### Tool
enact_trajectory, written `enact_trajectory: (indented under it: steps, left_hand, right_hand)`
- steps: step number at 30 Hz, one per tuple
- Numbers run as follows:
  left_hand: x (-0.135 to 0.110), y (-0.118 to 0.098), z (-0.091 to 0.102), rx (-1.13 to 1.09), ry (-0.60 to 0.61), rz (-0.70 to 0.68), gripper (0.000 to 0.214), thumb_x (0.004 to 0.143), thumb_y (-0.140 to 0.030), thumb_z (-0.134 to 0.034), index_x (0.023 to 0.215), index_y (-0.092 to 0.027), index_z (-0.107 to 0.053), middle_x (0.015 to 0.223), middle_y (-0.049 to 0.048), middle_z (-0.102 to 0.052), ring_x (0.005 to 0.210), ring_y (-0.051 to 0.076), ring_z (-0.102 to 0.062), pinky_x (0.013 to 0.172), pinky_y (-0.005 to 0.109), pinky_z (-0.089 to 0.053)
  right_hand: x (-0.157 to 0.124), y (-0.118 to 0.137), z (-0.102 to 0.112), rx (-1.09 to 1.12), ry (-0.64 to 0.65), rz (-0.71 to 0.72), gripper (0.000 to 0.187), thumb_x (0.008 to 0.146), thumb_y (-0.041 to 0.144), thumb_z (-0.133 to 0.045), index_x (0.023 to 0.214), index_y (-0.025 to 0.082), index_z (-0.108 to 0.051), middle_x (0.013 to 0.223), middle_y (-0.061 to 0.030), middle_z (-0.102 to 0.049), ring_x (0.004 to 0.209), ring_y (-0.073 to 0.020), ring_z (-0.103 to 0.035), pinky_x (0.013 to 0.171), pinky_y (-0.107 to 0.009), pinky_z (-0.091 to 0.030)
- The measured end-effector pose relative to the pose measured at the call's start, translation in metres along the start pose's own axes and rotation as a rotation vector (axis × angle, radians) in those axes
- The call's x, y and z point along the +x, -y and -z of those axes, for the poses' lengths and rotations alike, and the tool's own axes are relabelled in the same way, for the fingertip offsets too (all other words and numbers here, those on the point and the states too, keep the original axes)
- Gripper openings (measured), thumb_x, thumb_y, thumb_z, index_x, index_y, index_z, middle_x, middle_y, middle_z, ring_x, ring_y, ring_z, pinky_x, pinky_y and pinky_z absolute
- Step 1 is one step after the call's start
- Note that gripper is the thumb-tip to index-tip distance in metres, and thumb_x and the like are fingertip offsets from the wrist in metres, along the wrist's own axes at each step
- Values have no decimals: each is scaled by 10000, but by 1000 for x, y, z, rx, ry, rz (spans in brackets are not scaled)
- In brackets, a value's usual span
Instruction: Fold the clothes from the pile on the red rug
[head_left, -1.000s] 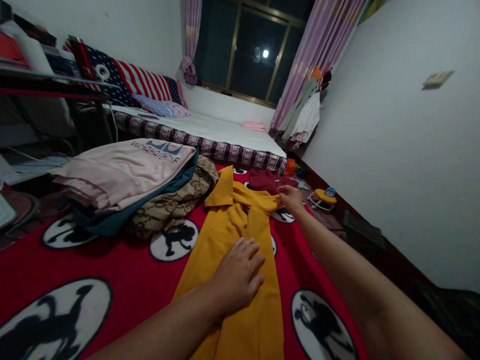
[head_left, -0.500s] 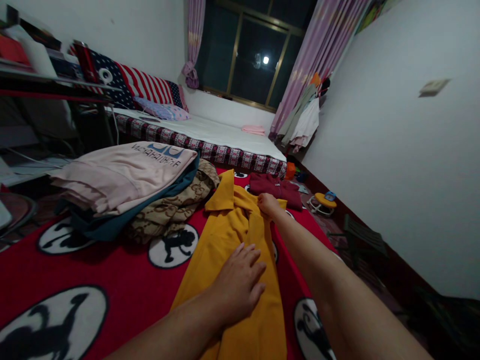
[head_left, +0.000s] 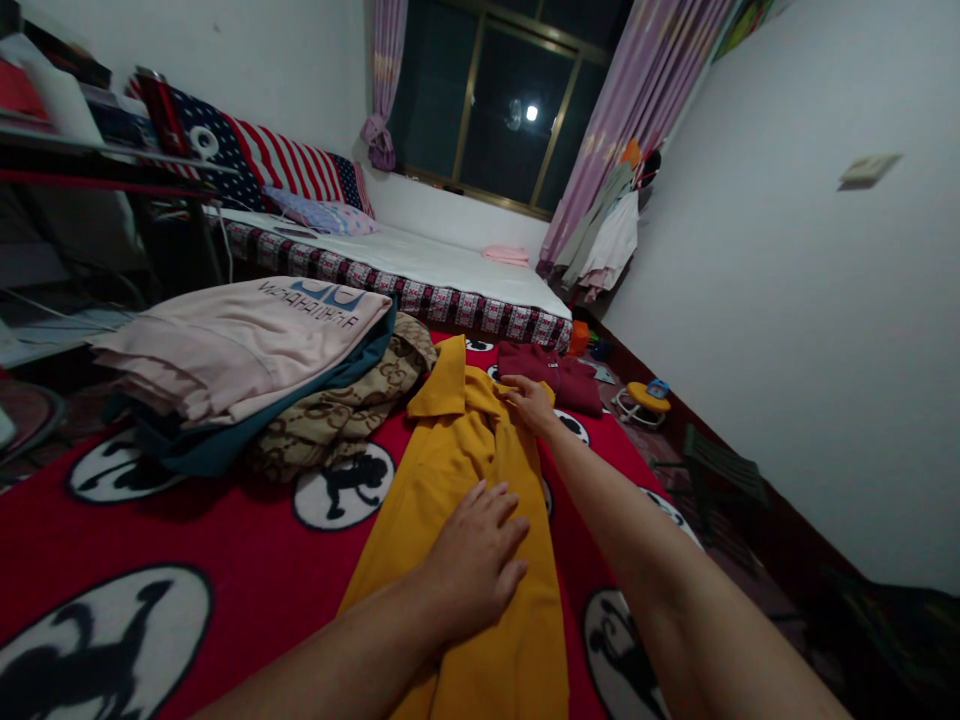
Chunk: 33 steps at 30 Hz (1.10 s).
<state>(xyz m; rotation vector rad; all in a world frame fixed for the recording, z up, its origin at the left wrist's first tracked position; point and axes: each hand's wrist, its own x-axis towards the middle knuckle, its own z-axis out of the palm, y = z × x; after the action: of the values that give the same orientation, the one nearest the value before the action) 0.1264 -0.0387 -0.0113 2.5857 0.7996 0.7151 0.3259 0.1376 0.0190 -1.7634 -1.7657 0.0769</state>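
Note:
A yellow polo shirt (head_left: pixel 450 470) lies lengthwise on a red blanket with round black-and-white figures (head_left: pixel 247 540). My left hand (head_left: pixel 472 565) rests flat on the shirt's middle, fingers spread. My right hand (head_left: pixel 529 402) reaches to the far end by the collar, its fingers lying on the folded-in sleeve and shoulder. A dark red garment (head_left: pixel 551 375) lies just beyond the right hand.
A stack of folded clothes, pink on top (head_left: pixel 240 340) over teal and a brown patterned piece (head_left: pixel 337 415), sits at the left. A mattress with a patterned edge (head_left: pixel 420 275) lies behind. Small toys (head_left: pixel 645 398) and hanging clothes (head_left: pixel 611 235) stand near the right wall.
My right hand drew the shirt's right sleeve inward, from the far right edge to the collar area, and laid it on the shirt. My left hand stayed pressed on the shirt.

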Motion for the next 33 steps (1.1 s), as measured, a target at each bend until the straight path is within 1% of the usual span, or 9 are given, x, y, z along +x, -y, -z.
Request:
enact_trajectory:
  steps: [4,6,9,11,16,20,24,28,33]
  left_hand:
    - [0,-2,2,5,9,16,351,856,-342,-571,1182,-215,-604,1367,85,-518,1336,286,-385,1164,495,-212]
    - [0,-2,2,5,13,20,353,858,-347,-569,1183,-212,-604,1365,85,-519,1334,285,-386,1166,492,-207]
    - [0,-3,3,6,12,23,354,857,-344,-572,1184,-214,-600,1365,84,-519,1331,281,-389,1167,485,-208]
    - [0,-4,3,7,11,28,346,856,-341,-574,1177,-216,-601,1358,80,-523,1328,274,-392,1169,476,-208]
    - [0,-3,1,12,0,31,330,850,-346,-583,1152,-218,-611,1324,75,-540,1315,266,-403,1171,467,-203]
    - [1,-1,1,5,-5,17,328,839,-340,-600,1143,-220,-613,1316,70,-542,1302,264,-415,1166,472,-221]
    - [1,2,1,-12,-29,-10,299,827,-312,-618,1110,-216,-634,1287,72,-557,1267,264,-448,1153,483,-252]
    - [5,8,-1,-98,-131,11,247,806,-190,-611,1047,-203,-665,1338,88,-509,1279,254,-442,1127,433,-326]
    - [13,20,2,-247,-457,206,359,789,-30,-511,1087,-183,-640,1314,98,-504,1256,216,-469,1109,398,-368]
  right_hand:
    - [-2,-29,29,-89,-256,-217,424,812,135,-378,1159,130,-622,1184,-119,-649,992,-185,-628,853,-297,-474]
    - [-5,-44,39,-136,-285,-315,361,803,224,-469,1086,98,-654,1093,-158,-680,954,-236,-638,809,-333,-483]
    - [-5,-60,41,-152,-188,-355,245,701,308,-647,869,143,-715,776,-68,-722,729,-206,-655,658,-264,-476]
    - [0,-62,37,-164,-147,-346,182,700,309,-656,794,165,-716,696,-32,-707,672,-181,-642,610,-230,-453]
    - [9,-49,20,-282,-210,-331,325,866,262,-477,1109,124,-642,1056,-129,-668,952,-221,-621,772,-270,-452]
    - [0,-37,10,-362,-73,-253,312,891,180,-447,1139,190,-636,1117,-116,-591,927,-209,-627,785,-289,-451]
    - [-12,-26,20,-405,66,-201,387,856,169,-517,1237,198,-576,1162,-132,-550,960,-244,-628,819,-326,-464]
    - [-51,-10,32,-394,35,-141,566,854,147,-492,1407,181,-379,1343,-165,-446,1135,-274,-553,921,-373,-453]
    - [-148,30,42,-142,-31,182,331,872,175,-492,1194,169,-567,1269,-133,-529,1193,-244,-498,1015,-378,-415]
